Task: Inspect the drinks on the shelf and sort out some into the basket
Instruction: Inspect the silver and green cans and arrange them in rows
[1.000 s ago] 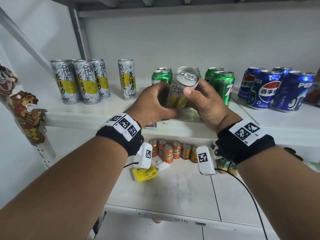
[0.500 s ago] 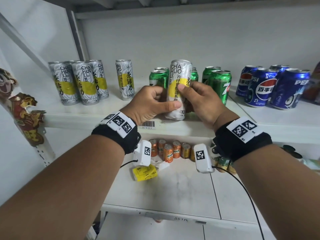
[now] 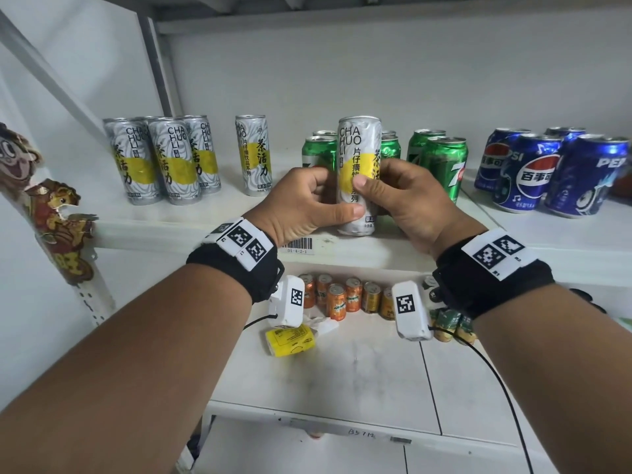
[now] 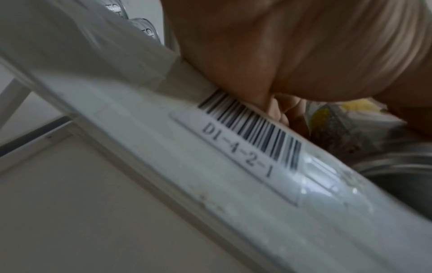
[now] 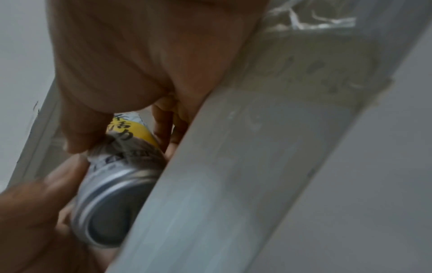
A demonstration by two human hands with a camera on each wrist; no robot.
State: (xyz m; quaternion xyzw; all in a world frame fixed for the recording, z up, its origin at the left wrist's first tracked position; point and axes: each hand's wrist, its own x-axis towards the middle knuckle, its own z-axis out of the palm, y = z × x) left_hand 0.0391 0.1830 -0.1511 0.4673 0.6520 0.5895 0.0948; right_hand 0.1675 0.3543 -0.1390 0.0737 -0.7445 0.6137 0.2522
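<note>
A tall white and yellow Cha Huo Li can (image 3: 358, 172) stands upright at the front edge of the white shelf (image 3: 191, 230). Both hands hold it. My left hand (image 3: 307, 203) grips it from the left, thumb across the lower front. My right hand (image 3: 400, 200) grips it from the right, thumb on the yellow band. In the right wrist view the can's silver bottom rim (image 5: 112, 205) shows between the fingers, beside the shelf edge. In the left wrist view part of the can (image 4: 332, 125) shows past the palm. No basket is in view.
Several more Cha Huo Li cans (image 3: 164, 162) stand at the left, one alone (image 3: 252, 155) nearer the middle. Green 7-Up cans (image 3: 441, 165) stand behind my hands, blue Pepsi cans (image 3: 547, 172) at the right. Small orange cans (image 3: 342, 299) and a yellow pack (image 3: 290, 342) lie on the lower shelf. A barcode label (image 4: 252, 136) marks the shelf edge.
The can was tilted with its top toward me a second ago; it now stands upright and lower, at the shelf's front edge, still held in both hands.
</note>
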